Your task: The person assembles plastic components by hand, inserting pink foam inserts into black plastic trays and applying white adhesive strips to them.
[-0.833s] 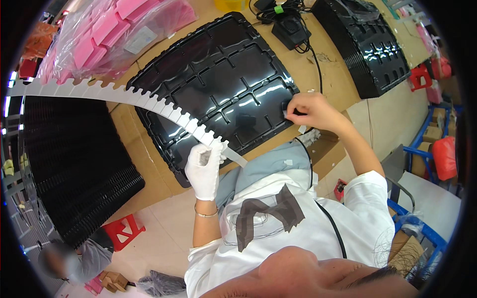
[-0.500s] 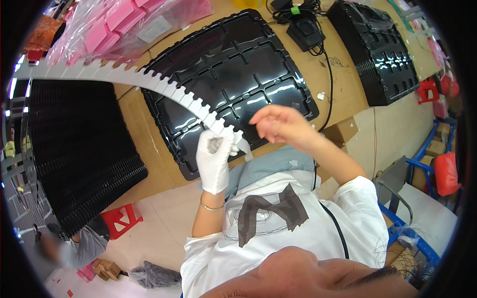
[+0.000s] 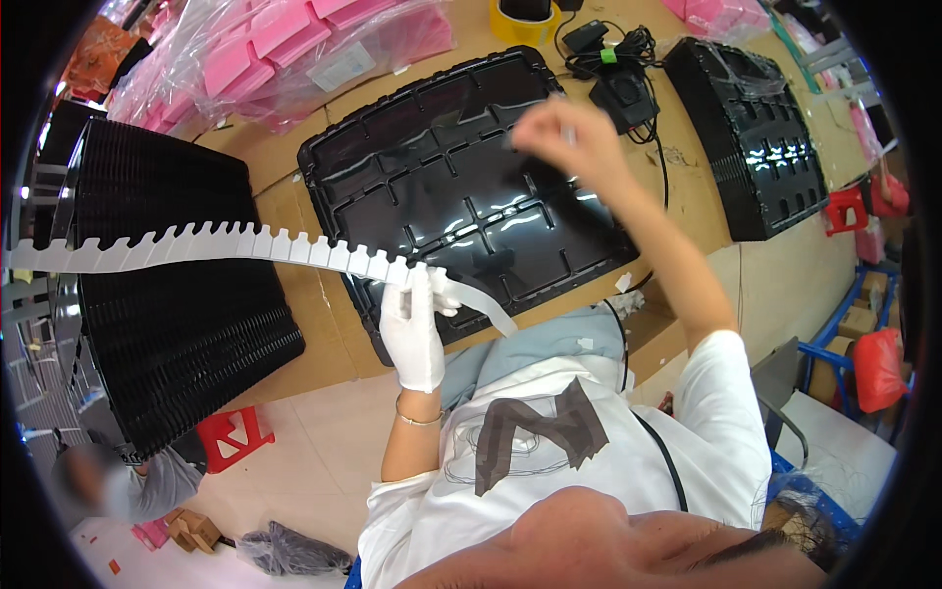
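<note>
My left hand (image 3: 412,334), in a white glove, is closed on a long strip of white stickers (image 3: 304,250) near its right end. The stickers stand up along one edge like teeth. A bare tail of the strip hangs out to the right of the glove, and the rest arcs far to the left. My right hand (image 3: 569,142) is bare and raised over the far right part of a black plastic tray (image 3: 422,167). Its fingertips are pinched together; blur hides what is between them. The tray lies on the table with moulded compartments and raised ridges.
A tall stack of black trays (image 3: 177,324) stands at the left, another black stack (image 3: 756,147) at the right. Pink pieces in clear plastic (image 3: 285,49) lie at the back. Beside them are a yellow tape roll (image 3: 525,25) and cables (image 3: 633,49). A person (image 3: 147,486) sits at lower left.
My right hand has moved up and away over the tray. My left hand has lowered the strip, which now runs lower and flatter to the left. The view has shifted slightly.
</note>
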### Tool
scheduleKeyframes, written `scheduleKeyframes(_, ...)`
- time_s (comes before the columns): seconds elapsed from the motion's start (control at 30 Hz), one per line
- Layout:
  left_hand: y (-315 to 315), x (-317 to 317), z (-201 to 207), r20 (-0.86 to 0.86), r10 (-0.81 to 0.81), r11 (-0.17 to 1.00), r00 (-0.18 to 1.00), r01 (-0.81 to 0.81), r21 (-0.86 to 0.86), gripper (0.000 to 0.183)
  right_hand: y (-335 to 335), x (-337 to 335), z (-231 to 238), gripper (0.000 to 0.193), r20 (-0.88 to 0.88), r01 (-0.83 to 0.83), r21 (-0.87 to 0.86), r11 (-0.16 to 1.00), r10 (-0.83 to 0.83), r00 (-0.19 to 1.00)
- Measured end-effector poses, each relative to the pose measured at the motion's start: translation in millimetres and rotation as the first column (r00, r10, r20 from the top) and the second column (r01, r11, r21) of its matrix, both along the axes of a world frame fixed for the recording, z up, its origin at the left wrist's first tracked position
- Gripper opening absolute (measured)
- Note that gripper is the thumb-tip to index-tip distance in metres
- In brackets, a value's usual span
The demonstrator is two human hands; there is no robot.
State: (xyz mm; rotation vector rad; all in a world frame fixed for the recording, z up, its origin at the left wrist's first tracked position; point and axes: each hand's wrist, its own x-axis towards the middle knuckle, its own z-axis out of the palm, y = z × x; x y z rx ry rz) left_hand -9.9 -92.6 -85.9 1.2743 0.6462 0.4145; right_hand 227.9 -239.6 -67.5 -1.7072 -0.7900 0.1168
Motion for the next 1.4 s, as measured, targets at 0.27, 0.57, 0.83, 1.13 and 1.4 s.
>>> scheduleKeyframes(0.27,-10.6,-7.3,-9.5,-0.041,-0.102,0.991,0.994,0.098,-0.090,0.020,21.8,149.7,-46.7,0.019,0.313,0.151,-0.564,0.812,0.040,0.949)
scheduleKeyframes(0.57,-5.4,-11.2,-17.6,-0.058,-0.139,0.985,0.989,0.132,-0.113,0.023,29.1,144.1,-46.4,0.018,0.358,0.204,-0.564,0.800,0.014,0.934)
scheduleKeyframes(0.83,-5.0,-11.9,-19.7,-0.024,-0.162,0.983,0.986,0.159,-0.097,0.025,31.7,146.8,-54.1,0.019,0.402,0.244,-0.538,0.807,-0.009,0.916)
scheduleKeyframes(1.13,-18.3,2.4,-11.7,-0.038,-0.060,0.997,0.997,0.058,-0.049,0.022,6.9,134.9,-39.9,0.019,0.311,0.017,-0.517,0.856,0.169,0.935)
scheduleKeyframes(1.4,-9.8,-60.0,-21.9,-0.192,-0.128,0.872,0.973,0.202,0.446,0.021,-130.6,-35.0,55.8,0.010,-0.594,-0.790,-0.168,0.590,0.579,0.559)
